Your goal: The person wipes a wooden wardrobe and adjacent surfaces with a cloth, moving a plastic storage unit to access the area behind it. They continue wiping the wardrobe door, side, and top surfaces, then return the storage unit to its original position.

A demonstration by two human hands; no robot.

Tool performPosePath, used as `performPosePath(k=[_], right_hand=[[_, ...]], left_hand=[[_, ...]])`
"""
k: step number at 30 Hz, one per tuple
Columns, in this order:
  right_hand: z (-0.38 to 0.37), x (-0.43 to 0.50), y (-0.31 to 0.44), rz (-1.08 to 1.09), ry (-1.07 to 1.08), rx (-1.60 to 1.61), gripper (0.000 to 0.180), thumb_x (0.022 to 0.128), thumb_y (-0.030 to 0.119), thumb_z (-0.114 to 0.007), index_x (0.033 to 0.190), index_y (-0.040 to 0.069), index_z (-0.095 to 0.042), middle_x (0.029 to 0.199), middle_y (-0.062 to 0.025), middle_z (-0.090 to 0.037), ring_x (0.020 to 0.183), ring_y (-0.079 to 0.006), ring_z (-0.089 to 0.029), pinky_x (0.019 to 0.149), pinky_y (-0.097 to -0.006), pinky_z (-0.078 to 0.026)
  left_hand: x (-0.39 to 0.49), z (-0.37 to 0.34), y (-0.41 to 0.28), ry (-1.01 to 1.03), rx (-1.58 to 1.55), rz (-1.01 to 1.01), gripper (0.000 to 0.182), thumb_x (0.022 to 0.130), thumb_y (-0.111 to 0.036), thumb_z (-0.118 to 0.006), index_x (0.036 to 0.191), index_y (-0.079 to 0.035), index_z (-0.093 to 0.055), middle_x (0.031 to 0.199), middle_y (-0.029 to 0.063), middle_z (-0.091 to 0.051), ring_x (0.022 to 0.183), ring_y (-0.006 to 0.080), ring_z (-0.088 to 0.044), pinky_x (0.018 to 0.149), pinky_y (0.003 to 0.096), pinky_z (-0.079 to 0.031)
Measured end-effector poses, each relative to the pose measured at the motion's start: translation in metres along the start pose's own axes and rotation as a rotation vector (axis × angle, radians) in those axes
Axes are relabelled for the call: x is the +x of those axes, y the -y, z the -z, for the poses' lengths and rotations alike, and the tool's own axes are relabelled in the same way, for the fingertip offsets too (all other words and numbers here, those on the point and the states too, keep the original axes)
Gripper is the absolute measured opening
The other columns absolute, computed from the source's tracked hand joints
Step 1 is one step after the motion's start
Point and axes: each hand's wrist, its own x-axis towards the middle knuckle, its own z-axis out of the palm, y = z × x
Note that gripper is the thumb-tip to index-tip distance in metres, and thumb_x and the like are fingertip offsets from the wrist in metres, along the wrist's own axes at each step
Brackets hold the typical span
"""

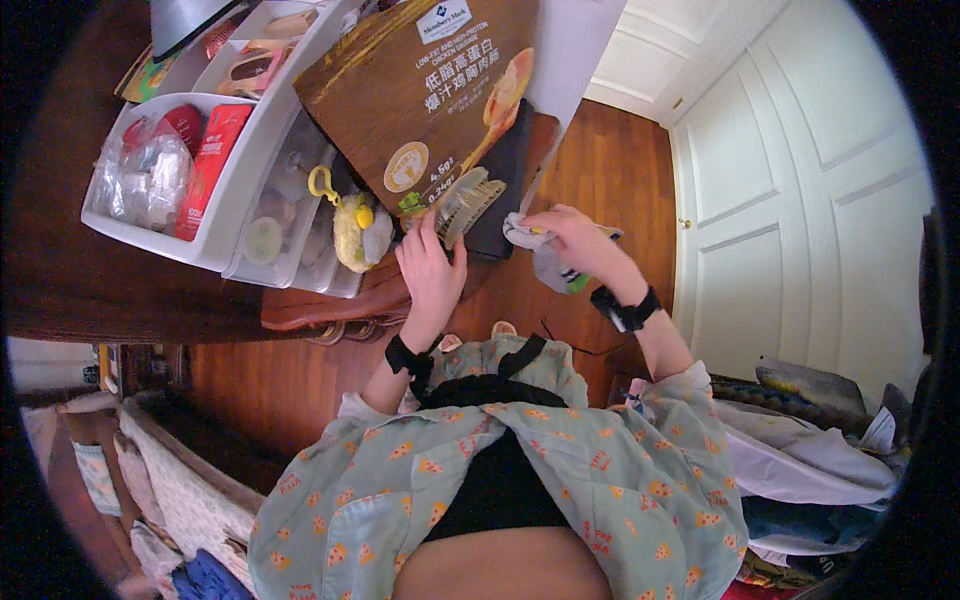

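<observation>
My left hand (433,262) touches a claw hair clip (469,202) of translucent plastic at the lower corner of a brown cardboard box (360,82); whether its fingers grip the clip is unclear. My right hand (581,244) holds a small grey plush item (553,264) with green and yellow parts, to the right of the box. A yellow and grey plush keychain (361,232) with a yellow hook lies left of my left hand. Under the box shows a flat black object (499,229).
A white organizer (217,259) with clear drawers and a red package (214,172) stands on the dark wooden table (45,277) at the left. White doors (750,225) rise at the right, by the wooden floor (622,157). Piled fabric (802,457) lies at the lower right.
</observation>
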Motion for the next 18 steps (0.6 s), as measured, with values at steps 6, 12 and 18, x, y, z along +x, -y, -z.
performPosePath(k=[6,12,18], right_hand=[[0.041,0.029,-0.036,-0.066,-0.272,0.167,0.036,0.072,-0.001,-0.057,0.107,0.007,-0.062,0.097,-0.0165,-0.064,0.09,-0.0347,-0.058,0.08,-0.04,-0.047],[0.009,0.082,-0.037,0.017,-0.189,-0.386,0.041,0.062,-0.008,-0.055,0.1,0.004,-0.063,0.096,-0.0153,-0.064,0.082,-0.0331,-0.054,0.077,-0.0403,-0.046],[-0.047,0.079,0.016,0.291,-0.242,-0.466,0.03,0.067,0.002,-0.055,0.095,0.005,-0.062,0.098,-0.0064,-0.061,0.093,-0.0238,-0.052,0.08,-0.0341,-0.04]], left_hand=[[-0.007,0.024,-0.001,0.092,-0.294,0.084,0.045,0.068,-0.012,-0.073,0.106,-0.003,-0.053,0.103,0.0168,-0.051,0.092,0.0341,-0.054,0.075,0.0393,-0.048],[-0.03,0.056,0.004,0.038,-0.286,-0.008,0.051,0.06,-0.003,-0.076,0.107,-0.005,-0.056,0.103,0.0134,-0.052,0.098,0.0328,-0.054,0.08,0.0372,-0.049],[-0.042,0.073,0.011,-0.193,-0.311,0.005,0.047,0.062,-0.001,-0.076,0.105,-0.003,-0.057,0.105,0.0138,-0.05,0.099,0.0311,-0.053,0.088,0.0399,-0.048]])
